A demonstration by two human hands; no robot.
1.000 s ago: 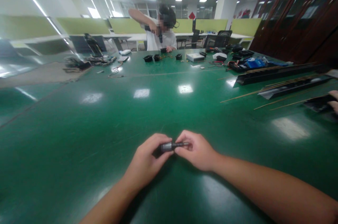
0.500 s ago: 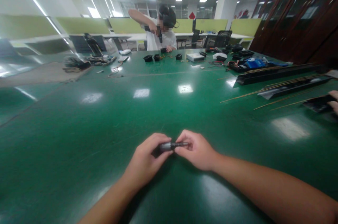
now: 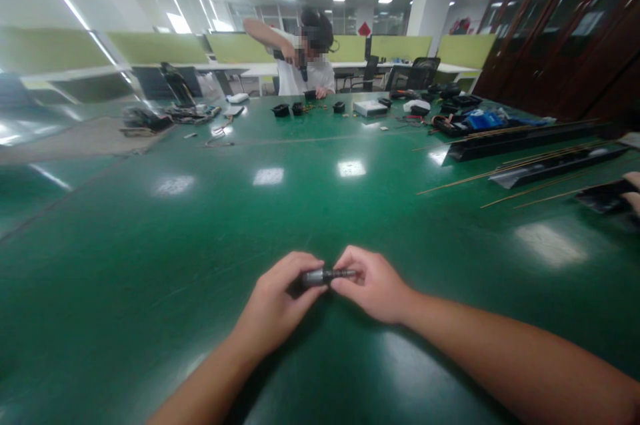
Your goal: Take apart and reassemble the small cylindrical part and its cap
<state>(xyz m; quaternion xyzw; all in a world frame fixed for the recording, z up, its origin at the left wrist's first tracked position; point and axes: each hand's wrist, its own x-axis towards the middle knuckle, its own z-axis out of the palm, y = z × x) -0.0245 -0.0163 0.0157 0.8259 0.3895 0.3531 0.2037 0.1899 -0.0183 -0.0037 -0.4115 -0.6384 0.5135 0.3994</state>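
Low in the middle of the view, a small metal cylinder with a thin, dark, ridged shaft (image 3: 321,276) lies level between my two hands. My left hand (image 3: 280,301) is closed on its thicker grey end, thumb below and fingers above. At the other end, my right hand (image 3: 373,285) pinches the thin shaft, whose tip lies among the fingers. The exact kind of the piece is too small to make out. Both hands are just above the green tabletop (image 3: 225,211), fingertips almost meeting.
Across the table a person (image 3: 305,65) holds a dark power tool over a small black box. Long dark metal channels (image 3: 525,141) and thin rods lie on the right, by another person's hand (image 3: 633,191). A white box (image 3: 370,108) and loose electronics stand at the back.
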